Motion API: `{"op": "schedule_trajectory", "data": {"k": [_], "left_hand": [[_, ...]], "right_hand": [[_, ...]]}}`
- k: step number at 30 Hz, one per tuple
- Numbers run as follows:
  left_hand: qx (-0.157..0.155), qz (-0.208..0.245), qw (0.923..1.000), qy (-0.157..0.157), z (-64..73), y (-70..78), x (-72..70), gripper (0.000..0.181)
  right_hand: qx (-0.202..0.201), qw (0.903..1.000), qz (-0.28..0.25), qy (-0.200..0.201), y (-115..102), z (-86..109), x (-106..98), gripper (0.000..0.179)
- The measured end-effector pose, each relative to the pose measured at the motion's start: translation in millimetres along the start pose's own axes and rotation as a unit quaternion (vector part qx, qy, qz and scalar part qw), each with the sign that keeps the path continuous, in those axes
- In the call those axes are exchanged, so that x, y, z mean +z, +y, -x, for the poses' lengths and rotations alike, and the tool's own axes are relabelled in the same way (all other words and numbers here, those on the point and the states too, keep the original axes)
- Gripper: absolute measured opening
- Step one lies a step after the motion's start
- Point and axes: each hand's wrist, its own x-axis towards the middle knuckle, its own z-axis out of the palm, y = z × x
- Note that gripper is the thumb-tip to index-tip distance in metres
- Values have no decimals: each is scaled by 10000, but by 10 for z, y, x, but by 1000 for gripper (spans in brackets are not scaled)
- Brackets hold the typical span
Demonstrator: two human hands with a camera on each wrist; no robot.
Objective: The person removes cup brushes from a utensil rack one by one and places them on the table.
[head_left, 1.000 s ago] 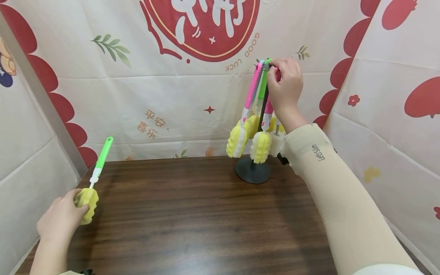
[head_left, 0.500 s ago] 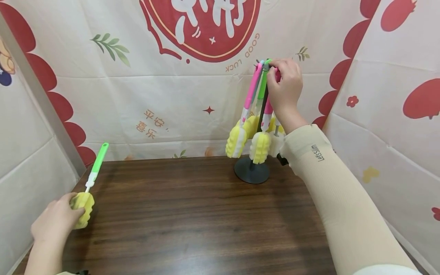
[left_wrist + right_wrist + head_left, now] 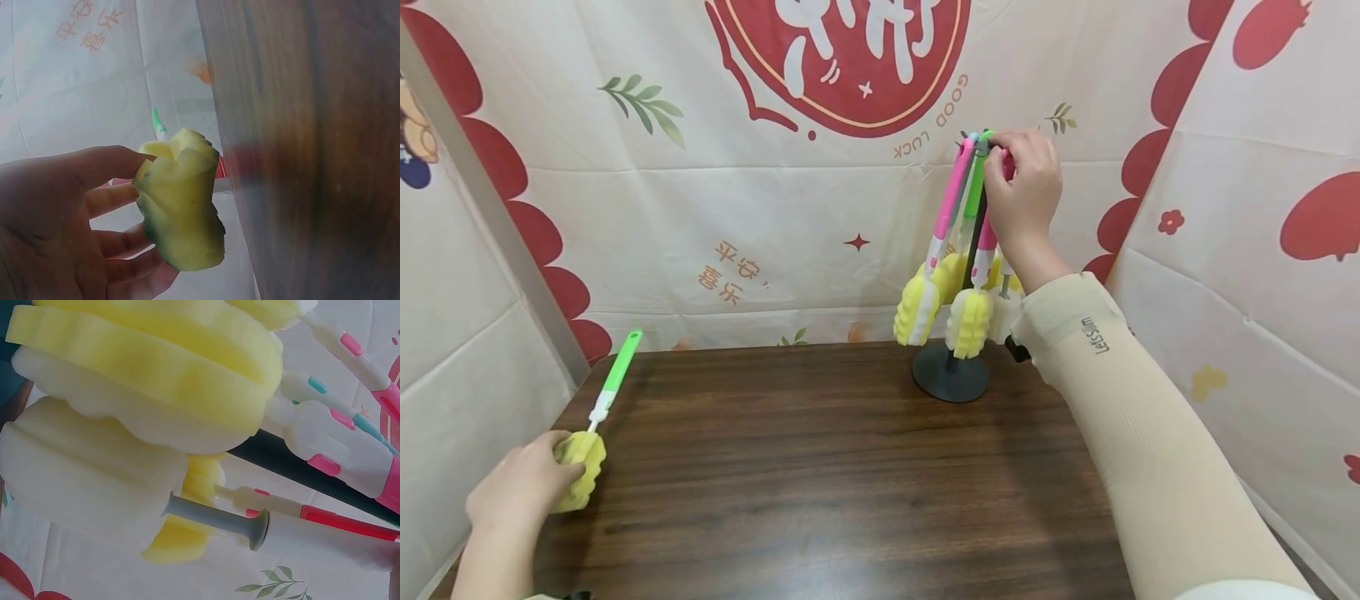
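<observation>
My left hand (image 3: 520, 482) grips a bottle brush (image 3: 582, 467) by its yellow sponge head, at the table's left side. The green handle slants up and away from me. In the left wrist view, thumb and fingers (image 3: 122, 240) wrap one side of the sponge. My right hand (image 3: 1028, 179) is at the top of a black stand (image 3: 951, 385) hung with several bottle brushes. Its thumb and index finger pinch close to the hooks. A white-handled brush (image 3: 325, 540) with a grey neck runs up toward this hand; its upper end is hidden.
Pink-handled brushes (image 3: 951, 196) and a green-handled one (image 3: 974, 187) hang close together on the stand. The dark wooden table (image 3: 790, 483) meets a printed cloth backdrop (image 3: 805, 242), with cloth walls at both sides.
My left hand has moved down and slightly left with the green-handled brush, whose handle tip is lower. The right hand has stayed at the top of the stand.
</observation>
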Motion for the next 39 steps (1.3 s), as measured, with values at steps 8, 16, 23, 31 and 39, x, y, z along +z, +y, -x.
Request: {"op": "schedule_trajectory", "data": {"k": [8, 16, 23, 31, 39], "left_hand": [[-101, -103, 9996, -238, 3, -31, 10, 69], [-161, -150, 9993, -288, 82, -31, 23, 69], [-224, -127, 9993, -268, 164, -58, 74, 70], [-169, -162, 9993, -286, 147, -123, 118, 71], [-206, -128, 9991, -337, 165, -108, 119, 71]], "right_hand": [[17, 10000, -48, 35, -6, 5, -1, 35], [61, 9999, -106, 28, -16, 1, -58, 35], [-21, 9998, -176, 28, 13, 20, -90, 34], [1, 9998, -181, 30, 3, 54, -104, 34], [-75, 9998, -154, 84, -5, 66, -115, 35]]}}
